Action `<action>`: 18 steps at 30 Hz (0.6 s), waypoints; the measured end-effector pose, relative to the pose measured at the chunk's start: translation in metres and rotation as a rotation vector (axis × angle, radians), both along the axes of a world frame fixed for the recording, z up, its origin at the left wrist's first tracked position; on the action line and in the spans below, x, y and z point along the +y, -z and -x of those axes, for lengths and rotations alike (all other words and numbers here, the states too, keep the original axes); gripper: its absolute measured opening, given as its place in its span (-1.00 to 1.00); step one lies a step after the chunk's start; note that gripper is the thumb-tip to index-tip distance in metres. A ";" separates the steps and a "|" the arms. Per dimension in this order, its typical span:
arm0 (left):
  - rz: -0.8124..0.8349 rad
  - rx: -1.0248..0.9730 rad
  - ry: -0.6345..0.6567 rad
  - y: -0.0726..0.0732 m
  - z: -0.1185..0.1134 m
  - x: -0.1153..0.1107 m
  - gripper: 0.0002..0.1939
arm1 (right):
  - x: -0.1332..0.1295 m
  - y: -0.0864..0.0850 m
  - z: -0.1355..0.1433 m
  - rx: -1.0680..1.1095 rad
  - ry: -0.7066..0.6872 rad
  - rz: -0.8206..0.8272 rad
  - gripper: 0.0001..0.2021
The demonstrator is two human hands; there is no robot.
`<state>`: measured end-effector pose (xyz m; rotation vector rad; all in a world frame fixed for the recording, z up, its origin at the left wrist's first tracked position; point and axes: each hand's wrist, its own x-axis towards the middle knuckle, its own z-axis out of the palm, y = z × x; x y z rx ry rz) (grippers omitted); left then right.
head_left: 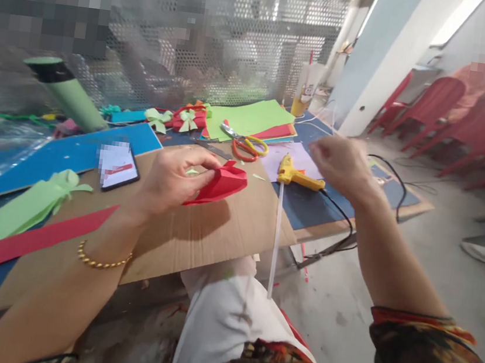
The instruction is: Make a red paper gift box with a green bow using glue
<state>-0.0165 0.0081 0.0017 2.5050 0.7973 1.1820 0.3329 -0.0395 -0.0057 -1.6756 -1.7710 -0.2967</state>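
Note:
My left hand (181,177) pinches a folded red paper piece (223,186) between thumb and fingers, holding it above the brown cardboard sheet (172,249). My right hand (337,161) is raised over the right side of the table, apart from the red paper. Its fingers are curled in, and whatever they hold, if anything, is hidden. Just left of that hand lies a yellow glue gun (298,175), with a long clear glue stick (276,239) sticking out past the table edge. Scissors (247,145) with orange and yellow handles rest behind the red paper.
A phone (118,165), a red paper strip (36,241) and a light green paper shape (29,205) lie at left. Behind are green paper sheets (250,116), a green cylinder (70,95) and a drink cup (305,89). The glue gun's black cord (342,211) loops over the edge.

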 end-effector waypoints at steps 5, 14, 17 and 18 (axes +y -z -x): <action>0.054 -0.028 0.042 0.004 -0.001 0.001 -0.86 | -0.007 0.028 0.015 -0.388 0.165 0.415 -0.80; 0.147 -0.066 0.066 0.008 -0.003 0.002 -0.87 | -0.008 0.044 0.010 -0.307 0.054 0.291 -0.83; 0.133 -0.090 0.072 0.010 -0.004 0.003 -0.88 | -0.009 0.047 0.003 -0.123 0.003 0.176 -0.74; 0.133 -0.093 0.074 0.011 -0.005 0.003 -0.87 | -0.010 0.047 0.001 -0.052 -0.008 0.140 -0.71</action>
